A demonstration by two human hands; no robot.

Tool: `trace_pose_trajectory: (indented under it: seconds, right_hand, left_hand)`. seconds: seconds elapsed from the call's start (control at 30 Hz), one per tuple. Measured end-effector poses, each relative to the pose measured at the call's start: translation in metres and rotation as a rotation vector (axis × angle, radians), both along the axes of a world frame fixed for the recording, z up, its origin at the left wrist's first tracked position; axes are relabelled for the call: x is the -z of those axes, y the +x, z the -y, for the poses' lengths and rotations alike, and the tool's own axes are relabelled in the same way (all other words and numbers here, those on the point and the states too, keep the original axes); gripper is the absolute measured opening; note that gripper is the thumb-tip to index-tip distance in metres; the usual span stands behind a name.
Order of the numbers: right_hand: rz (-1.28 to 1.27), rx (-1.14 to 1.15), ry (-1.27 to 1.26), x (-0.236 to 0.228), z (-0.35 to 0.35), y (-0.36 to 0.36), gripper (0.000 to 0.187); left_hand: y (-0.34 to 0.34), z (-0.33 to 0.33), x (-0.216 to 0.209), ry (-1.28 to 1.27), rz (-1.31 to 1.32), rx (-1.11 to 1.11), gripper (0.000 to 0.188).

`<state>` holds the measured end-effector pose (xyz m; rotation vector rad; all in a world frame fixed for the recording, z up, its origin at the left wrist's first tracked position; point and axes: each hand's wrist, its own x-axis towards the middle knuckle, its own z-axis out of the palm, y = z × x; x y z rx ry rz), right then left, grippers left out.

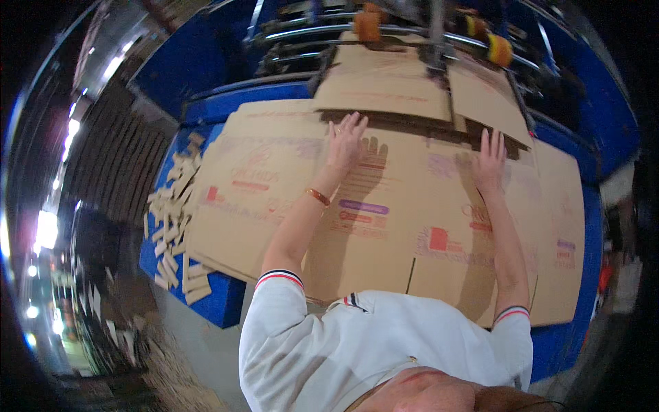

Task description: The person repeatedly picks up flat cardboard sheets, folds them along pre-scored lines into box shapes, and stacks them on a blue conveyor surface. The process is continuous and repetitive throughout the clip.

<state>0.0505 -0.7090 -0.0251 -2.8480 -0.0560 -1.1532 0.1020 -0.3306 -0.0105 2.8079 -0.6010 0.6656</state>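
A large flat printed cardboard sheet [384, 220] lies on top of a stack on the blue table [213, 309]. My left hand [347, 141] rests flat on the sheet near its far edge, fingers spread, a bracelet on the wrist. My right hand [489, 161] lies flat on the same sheet further right, fingers pointing away from me. Neither hand grips anything. Just beyond my fingertips more cardboard sheets [391, 86] come out of the blue machine.
The blue machine [439, 34] with metal bars and orange rollers [499, 48] stands at the far side. Several cardboard offcut strips [175, 220] lie piled on the table's left edge. Grey floor shows lower left, with scraps on it.
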Motion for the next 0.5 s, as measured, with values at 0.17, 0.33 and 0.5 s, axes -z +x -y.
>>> trace_pose_trajectory:
  seconds: [0.17, 0.33, 0.5]
  right_hand:
    - [-0.573, -0.155, 0.144, 0.01, 0.015, 0.049, 0.051]
    - [-0.527, -0.184, 0.026, 0.007, 0.023, 0.127, 0.047]
    - [-0.668, -0.115, 0.069, -0.019, 0.01, 0.145, 0.04]
  left_hand:
    - [-0.022, -0.089, 0.013, -0.148, -0.027, -0.321, 0.056]
    - [-0.016, -0.271, 0.023, -0.176, -0.027, -0.89, 0.058]
    - [-0.052, -0.371, 0.002, -0.355, -0.331, -1.174, 0.058]
